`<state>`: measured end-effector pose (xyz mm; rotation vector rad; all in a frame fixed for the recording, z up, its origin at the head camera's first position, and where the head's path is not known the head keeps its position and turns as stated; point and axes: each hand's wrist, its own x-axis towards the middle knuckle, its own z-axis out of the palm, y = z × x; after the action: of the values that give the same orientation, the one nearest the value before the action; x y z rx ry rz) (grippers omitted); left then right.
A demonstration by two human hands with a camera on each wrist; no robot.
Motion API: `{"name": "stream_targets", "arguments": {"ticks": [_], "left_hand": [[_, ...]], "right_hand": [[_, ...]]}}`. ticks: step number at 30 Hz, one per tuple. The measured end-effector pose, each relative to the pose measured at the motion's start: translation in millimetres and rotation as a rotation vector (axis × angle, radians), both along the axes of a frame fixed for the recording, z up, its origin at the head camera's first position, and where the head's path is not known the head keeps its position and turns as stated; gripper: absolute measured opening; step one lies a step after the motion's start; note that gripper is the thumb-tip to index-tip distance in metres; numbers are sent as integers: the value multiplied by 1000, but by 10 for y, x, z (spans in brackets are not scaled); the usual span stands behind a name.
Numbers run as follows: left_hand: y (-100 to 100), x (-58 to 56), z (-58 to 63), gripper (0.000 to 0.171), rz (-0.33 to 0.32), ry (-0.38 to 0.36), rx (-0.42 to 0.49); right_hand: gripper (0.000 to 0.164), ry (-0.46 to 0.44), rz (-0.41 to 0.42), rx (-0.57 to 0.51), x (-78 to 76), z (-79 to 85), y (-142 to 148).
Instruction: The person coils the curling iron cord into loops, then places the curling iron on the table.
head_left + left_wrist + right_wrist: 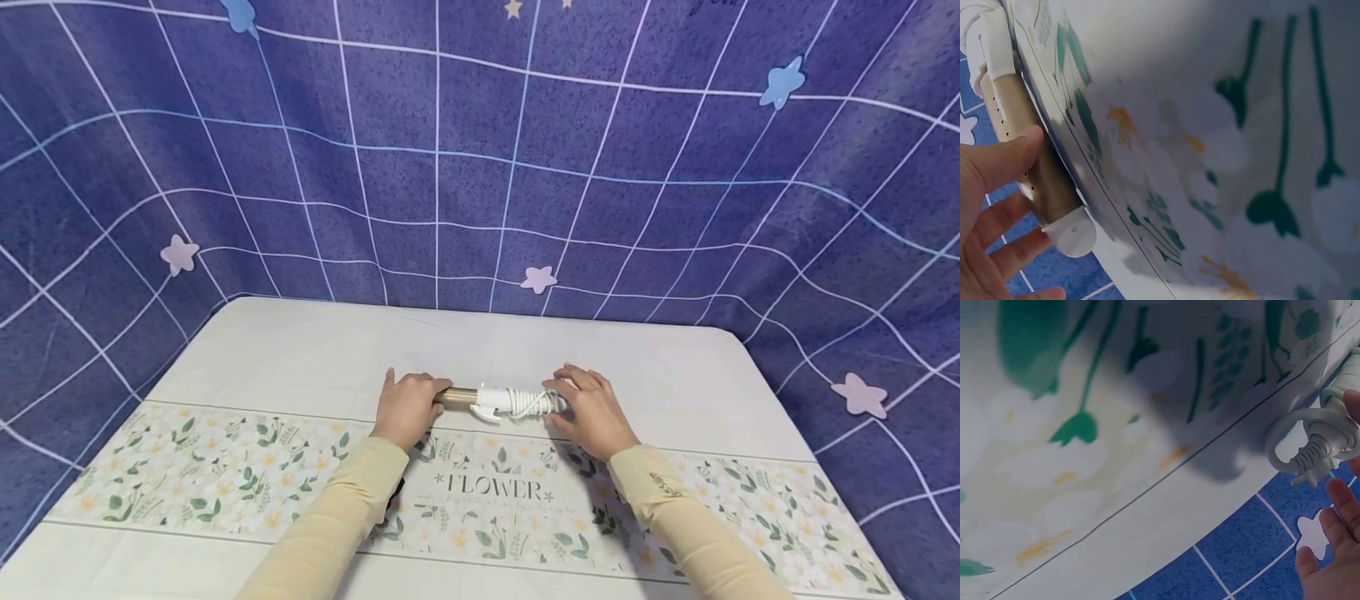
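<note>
A curling iron (459, 398) with a gold-brown barrel lies across the far part of the table, its white handle wrapped in its own white cord (531, 402). My left hand (407, 408) grips the barrel end. In the left wrist view, the thumb lies over the perforated barrel (1054, 181) near its pale tip (1074, 232), with fingers behind it. My right hand (596, 412) is at the handle end, thumb and index finger around the wound cord. The right wrist view shows the plug (1316, 459) hanging by a cord loop, other fingers spread below it.
The table wears a white cloth (300, 350) with a floral band (225, 475) and the word FLOWER. A blue gridded curtain (480, 192) with star shapes stands behind and on both sides. A dark object (395, 490) shows beside the left sleeve.
</note>
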<state>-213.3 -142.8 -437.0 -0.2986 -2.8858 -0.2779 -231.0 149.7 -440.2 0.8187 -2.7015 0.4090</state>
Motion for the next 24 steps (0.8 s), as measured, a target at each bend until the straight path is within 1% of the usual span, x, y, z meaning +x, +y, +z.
{"name": "stream_targets", "arguments": {"ticks": [3, 8, 14, 19, 24], "left_hand": [[6, -4, -14, 37, -13, 17, -8], [13, -21, -31, 35, -32, 19, -4], [30, -36, -30, 35, -27, 8, -10], [54, -17, 0, 41, -28, -39, -6], [97, 10, 58, 46, -37, -34, 12]], "right_hand": [[51, -4, -2, 7, 0, -12, 36], [49, -3, 4, 4, -3, -21, 67], [48, -13, 12, 15, -22, 1, 67], [49, -37, 2, 19, -18, 0, 65], [53, -59, -5, -5, 3, 16, 59]]}}
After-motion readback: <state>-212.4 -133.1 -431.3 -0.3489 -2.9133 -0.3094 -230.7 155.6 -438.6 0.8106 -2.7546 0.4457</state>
